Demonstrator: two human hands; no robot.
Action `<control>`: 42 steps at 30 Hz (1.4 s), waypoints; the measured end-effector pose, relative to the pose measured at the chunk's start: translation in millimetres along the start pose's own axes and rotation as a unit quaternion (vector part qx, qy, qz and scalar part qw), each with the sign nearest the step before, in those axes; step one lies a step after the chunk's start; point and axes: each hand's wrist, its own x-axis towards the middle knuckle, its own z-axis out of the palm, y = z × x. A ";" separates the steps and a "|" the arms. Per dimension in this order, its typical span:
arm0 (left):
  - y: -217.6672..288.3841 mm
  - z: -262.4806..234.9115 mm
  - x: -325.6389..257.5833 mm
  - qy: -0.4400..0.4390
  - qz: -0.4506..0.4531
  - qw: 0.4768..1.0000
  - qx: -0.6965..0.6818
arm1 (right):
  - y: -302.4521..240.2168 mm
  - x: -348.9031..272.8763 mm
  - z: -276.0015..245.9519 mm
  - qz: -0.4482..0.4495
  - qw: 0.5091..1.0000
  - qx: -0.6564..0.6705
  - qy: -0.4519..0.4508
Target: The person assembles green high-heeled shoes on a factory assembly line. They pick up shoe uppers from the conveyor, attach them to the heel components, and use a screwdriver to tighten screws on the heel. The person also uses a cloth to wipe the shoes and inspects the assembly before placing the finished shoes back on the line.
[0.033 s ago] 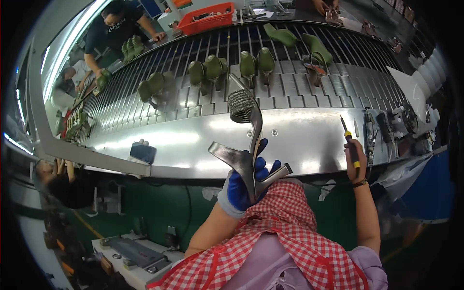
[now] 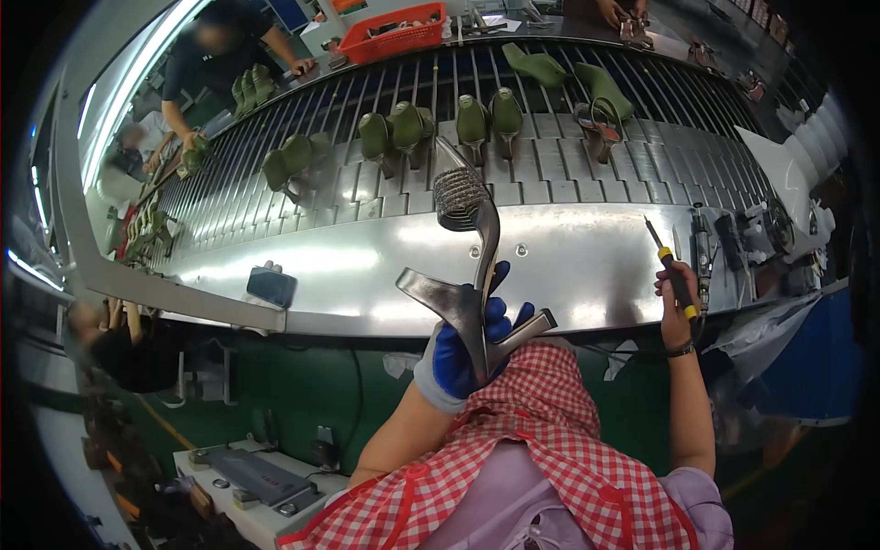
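Note:
A dark silver high-heeled sandal (image 2: 487,240) with a glittery, ribbed toe strap is in my left hand (image 2: 446,365). That hand wears a blue-palmed glove with a grey cuff. It is closed round the back of the shoe, the toe pointing away toward the conveyor. My bare right hand (image 2: 676,291) grips a screwdriver (image 2: 677,282) with a black and yellow handle. The thin metal shaft points up and away to the left, over the metal bench, apart from the sandal. My left fingers are partly hidden behind the sandal.
Beyond the steel bench (image 2: 367,261) runs a slatted conveyor (image 2: 353,188) carrying sandals on green shoe lasts (image 2: 471,124). Loose green lasts (image 2: 536,66) lie farther right. A phone (image 2: 271,287) lies left; hand tools (image 2: 704,252) lie right. A red basket (image 2: 394,32) stands beyond. Co-workers are across the conveyor.
My right hand has shifted slightly, and the screwdriver's handle end has swung a little to the right. My left hand and the sandal have barely moved.

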 end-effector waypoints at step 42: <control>-13.4 -26.7 -15.9 0.021 0.041 0.999 0.016 | -187.9 -37.0 73.2 -0.351 0.928 -0.024 -0.125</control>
